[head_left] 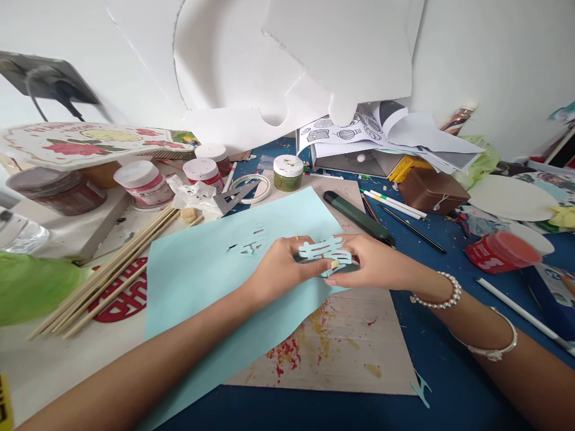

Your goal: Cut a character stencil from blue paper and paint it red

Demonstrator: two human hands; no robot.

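Note:
A light blue paper cut-out (330,248) with curved, interlaced strokes is held up between my two hands. My left hand (283,266) pinches it from the left, thumb across its front. From the right, the closed fingers of my right hand (372,260) grip its lower edge. Something dark shows behind the cut-out, between the hands; its kind is hidden. Below lies a large light blue paper sheet (202,281) with small cut openings and pencil marks, partly covering a paint-stained cardboard piece (341,353).
A dark green cutter (354,215) lies behind my right hand. Wooden sticks (117,263) and a set square (238,194) are at left. Paint jars (287,172) stand at the back. A brown box (433,190) and red jar (501,250) are at right.

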